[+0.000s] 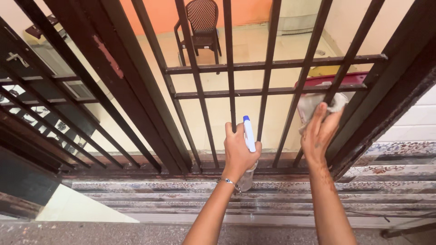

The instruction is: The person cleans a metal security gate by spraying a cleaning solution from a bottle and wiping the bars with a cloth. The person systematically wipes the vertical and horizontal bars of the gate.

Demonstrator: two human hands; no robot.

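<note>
A dark metal grille gate [272,90] fills most of the frame, with vertical bars and two horizontal rails across the upper middle. It stands between the camera and the room behind it. A second grille panel [41,113] is seen at the left of the frame, set at an angle. Through the bars, a brown plastic chair [200,25] is seen at the top centre, on a pale tiled floor [245,50], in front of an orange wall. A red object [331,79] lies behind the bars at the upper right, and it is partly hidden by them. Below the gate, a patterned stone threshold [181,188] runs across the lower part of the frame.

The left hand [240,152] is closed around a spray bottle [249,136] at the lower centre of the frame, just in front of the bars. The bottle has a white head with a blue tip, which points upward. Its clear body shows below the wrist; whether liquid is inside cannot be told. A thin bracelet [228,182] is worn on this wrist.

The right hand [320,134] is at the right of centre. A pale cloth [313,103] is pressed by its fingers against a bar of the gate, just under the lower rail.
</note>
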